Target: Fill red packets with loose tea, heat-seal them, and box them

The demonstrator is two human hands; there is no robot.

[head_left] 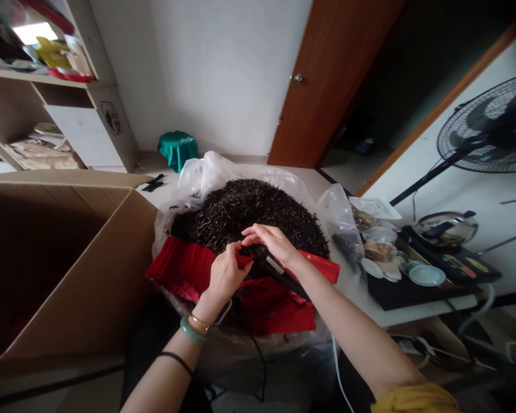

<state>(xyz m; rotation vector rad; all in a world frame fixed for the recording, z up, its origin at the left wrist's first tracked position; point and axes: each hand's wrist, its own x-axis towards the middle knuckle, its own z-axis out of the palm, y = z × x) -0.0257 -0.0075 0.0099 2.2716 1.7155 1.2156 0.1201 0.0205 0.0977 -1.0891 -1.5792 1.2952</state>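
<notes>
Since both hands are up over the near edge of the leaves (pixel 253 201), that's where the packet (pixel 243 260) is too, a little red one between them. Left hand (pixel 229 268) has its fingers bent in narrow and looks to be pinching the packet; right hand (pixel 270 244) has its fingers loosely curled at the top of it, and honestly I can't tell if they're gripping anything. My guess is the packet's super light, thin and bendy, maybe slick if it's coated, and easy to crease, so I'd take it by the side edges and not squeeze. Leaves look dry and brittle, so go gentle there as well. Count-wise: two hands, one packet between them, three bunches of red ones (left bunch (pixel 167 267), right bunch (pixel 320 265), front bunch (pixel 279 312)) with way too many in each to count, one heap of leaves, one plastic bag (pixel 210 172) around it, one black bar (pixel 289 280) with a white label, one box (pixel 124 252) on the left, plus one fan (pixel 490 123) and one kettle (pixel 449 229) off to the right
</notes>
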